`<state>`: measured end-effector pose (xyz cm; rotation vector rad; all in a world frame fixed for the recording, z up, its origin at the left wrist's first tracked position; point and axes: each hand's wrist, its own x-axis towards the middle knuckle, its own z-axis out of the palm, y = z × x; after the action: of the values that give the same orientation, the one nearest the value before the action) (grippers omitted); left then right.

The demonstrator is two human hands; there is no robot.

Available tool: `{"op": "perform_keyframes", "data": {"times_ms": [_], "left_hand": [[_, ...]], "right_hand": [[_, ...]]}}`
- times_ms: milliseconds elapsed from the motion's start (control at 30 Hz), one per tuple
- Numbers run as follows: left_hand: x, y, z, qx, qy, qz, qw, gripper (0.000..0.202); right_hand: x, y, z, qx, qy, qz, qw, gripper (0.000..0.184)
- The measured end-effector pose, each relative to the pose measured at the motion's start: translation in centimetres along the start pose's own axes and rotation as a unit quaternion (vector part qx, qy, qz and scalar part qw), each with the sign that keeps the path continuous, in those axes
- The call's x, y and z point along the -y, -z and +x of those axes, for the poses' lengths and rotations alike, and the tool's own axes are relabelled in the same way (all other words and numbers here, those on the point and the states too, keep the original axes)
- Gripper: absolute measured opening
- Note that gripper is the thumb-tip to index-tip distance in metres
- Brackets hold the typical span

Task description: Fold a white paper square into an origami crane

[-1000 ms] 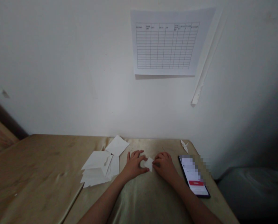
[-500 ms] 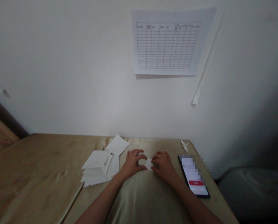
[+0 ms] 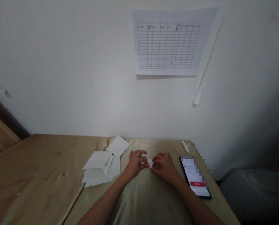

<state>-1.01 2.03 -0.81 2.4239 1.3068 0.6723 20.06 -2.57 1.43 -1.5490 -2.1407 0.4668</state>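
Between my two hands is a small piece of folded white paper (image 3: 150,162), partly covered by the fingers. My left hand (image 3: 137,163) pinches its left side between thumb and fingertips. On the other side, my right hand (image 3: 163,165) grips the paper's right edge the same way. Both hands are just above or on the gold-brown cloth (image 3: 144,200); I cannot tell whether the paper touches it. Left of my left hand lies a loose stack of white paper sheets (image 3: 98,164), with a single white square (image 3: 118,146) behind it.
A smartphone (image 3: 195,184) with a lit screen lies right of my right arm. Beyond it, near the back corner, sits a small folded paper figure (image 3: 185,147). A printed table sheet (image 3: 167,47) hangs on the white wall behind. A dark rounded object (image 3: 254,187) stands beyond the right edge.
My fingers have drawn closer together around the paper, and less of it shows. My left hand has shifted slightly to the right.
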Motion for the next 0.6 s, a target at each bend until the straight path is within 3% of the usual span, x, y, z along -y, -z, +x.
{"op": "perform_keyframes", "data": {"times_ms": [600], "left_hand": [[0.4,0.32,0.07,0.007,0.032,-0.017,0.999,0.006]], "right_hand": [[-0.46,-0.52,0.37,0.011,-0.034,0.025,0.999,0.012]]}}
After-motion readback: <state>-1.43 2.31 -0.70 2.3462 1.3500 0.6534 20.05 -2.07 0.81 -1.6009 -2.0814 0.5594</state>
